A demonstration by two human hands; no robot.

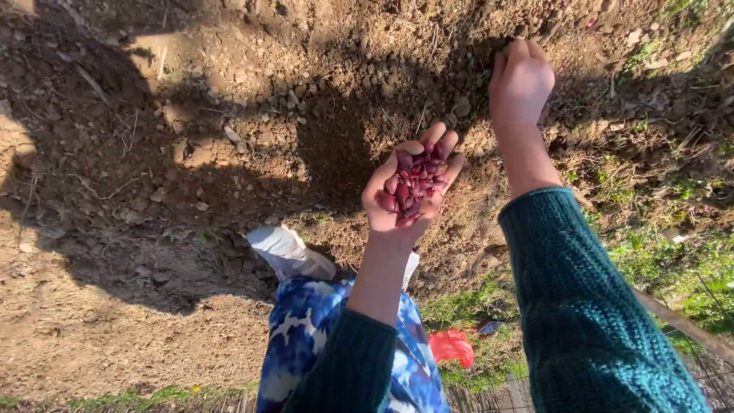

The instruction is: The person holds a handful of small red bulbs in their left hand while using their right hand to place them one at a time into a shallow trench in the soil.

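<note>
My left hand is cupped palm up above the tilled soil, holding a heap of dark red beans. My right hand reaches farther out, fingers bunched and pointing down toward the crumbly earth; whether it pinches a bean is hidden. Both arms wear dark green knitted sleeves.
A white shoe and a blue-and-white patterned trouser leg stand on the soil below my left arm. A red object lies in the grass near a wire fence at the bottom. Weeds and grass border the right side.
</note>
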